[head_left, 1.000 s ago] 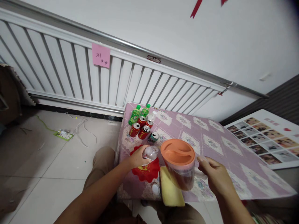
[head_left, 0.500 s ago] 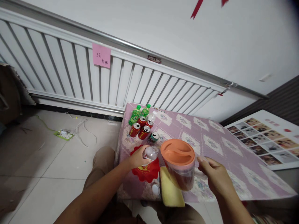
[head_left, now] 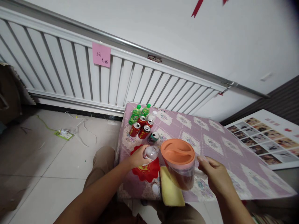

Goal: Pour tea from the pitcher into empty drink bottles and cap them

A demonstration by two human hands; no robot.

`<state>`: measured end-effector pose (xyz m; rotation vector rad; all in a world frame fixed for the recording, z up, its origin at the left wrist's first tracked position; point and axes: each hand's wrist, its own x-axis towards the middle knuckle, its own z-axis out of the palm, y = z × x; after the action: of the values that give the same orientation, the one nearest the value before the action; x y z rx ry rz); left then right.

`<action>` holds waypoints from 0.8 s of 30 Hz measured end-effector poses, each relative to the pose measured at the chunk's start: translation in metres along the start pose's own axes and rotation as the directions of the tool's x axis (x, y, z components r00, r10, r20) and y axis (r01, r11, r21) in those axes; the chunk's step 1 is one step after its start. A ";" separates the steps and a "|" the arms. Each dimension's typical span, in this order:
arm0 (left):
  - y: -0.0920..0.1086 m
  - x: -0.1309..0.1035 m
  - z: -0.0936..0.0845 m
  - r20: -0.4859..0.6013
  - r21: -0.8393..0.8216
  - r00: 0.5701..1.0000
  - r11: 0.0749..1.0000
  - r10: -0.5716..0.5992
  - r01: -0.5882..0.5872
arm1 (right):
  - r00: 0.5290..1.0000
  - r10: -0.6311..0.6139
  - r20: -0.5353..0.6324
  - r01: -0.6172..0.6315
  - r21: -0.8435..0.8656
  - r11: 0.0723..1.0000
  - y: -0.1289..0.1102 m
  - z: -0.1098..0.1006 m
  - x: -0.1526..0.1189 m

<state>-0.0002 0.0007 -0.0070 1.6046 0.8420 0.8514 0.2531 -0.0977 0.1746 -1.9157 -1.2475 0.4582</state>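
My left hand (head_left: 138, 157) is closed around a clear plastic bottle (head_left: 152, 151) with an uncapped mouth, over a red scalloped mat (head_left: 149, 174). Just right of the bottle is a clear pitcher (head_left: 181, 174) with an orange lid (head_left: 177, 151) and brownish liquid inside. My right hand (head_left: 215, 172) grips the pitcher by its handle, holding it above the table. Beneath the pitcher, a folded yellow cloth (head_left: 171, 189) hangs partly over the table's front edge. A white bottle cap (head_left: 155, 189) lies between the mat and the cloth.
Behind my left hand stand several red cans (head_left: 144, 132), a dark green can (head_left: 153, 137), two green bottles (head_left: 135, 114) and a clear bottle (head_left: 153, 116). A flowered cloth covers the table (head_left: 212, 143). A radiator (head_left: 114, 81) runs along the wall; a power strip (head_left: 64, 134) lies on the floor.
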 end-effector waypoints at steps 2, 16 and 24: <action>0.000 0.000 0.000 -0.005 0.002 1.000 1.000 -0.001 0.001 | 1.000 0.003 0.003 -0.003 0.008 1.000 -0.001 0.000 0.000; 0.001 -0.001 0.000 -0.003 0.010 1.000 1.000 0.006 -0.006 | 1.000 0.009 -0.005 -0.009 -0.016 1.000 -0.001 -0.002 0.000; -0.002 0.001 0.000 -0.001 0.016 1.000 1.000 0.002 -0.002 | 1.000 0.003 -0.012 -0.003 0.012 1.000 0.001 -0.002 0.001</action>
<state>-0.0004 0.0017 -0.0085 1.6198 0.8502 0.8494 0.2556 -0.0981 0.1747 -1.9081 -1.2314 0.4544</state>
